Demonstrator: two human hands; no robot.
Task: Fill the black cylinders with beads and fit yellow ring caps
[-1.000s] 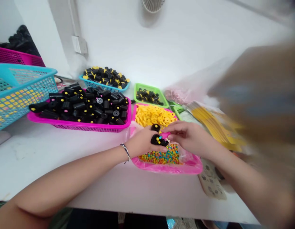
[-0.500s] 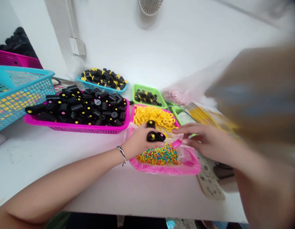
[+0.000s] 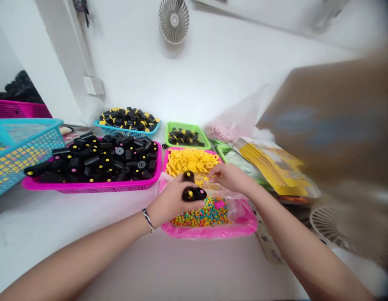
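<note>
My left hand [image 3: 172, 198] is closed around several short black plastic tubes [image 3: 189, 193], with yellow or pink dots showing in their ends. It hangs over a plastic-lined pink basket [image 3: 209, 232] of small multicoloured candy-like beads [image 3: 197, 217]. A small pink scoop [image 3: 219, 205] lies on the beads. Just behind is a pink basket of yellow plastic pieces [image 3: 190, 161], some ring-shaped. At its right front edge is my right hand [image 3: 225, 175], fingers bent together in a pinch; whatever they hold is too small to make out.
A large magenta basket [image 3: 109, 185] of black tubes stands left, beside a blue basket [image 3: 27, 150]. Behind are a blue basket [image 3: 128, 132] and a green basket [image 3: 187, 138] of black-and-yellow parts. Yellow printed cards [image 3: 272, 167], a fan [image 3: 328, 225] and a cardboard box [image 3: 332, 113] are right.
My right hand has let go of the pink scoop, leaving it on the beads, and moved back-left to the yellow pieces. My left hand still holds the black tubes. The view has shifted.
</note>
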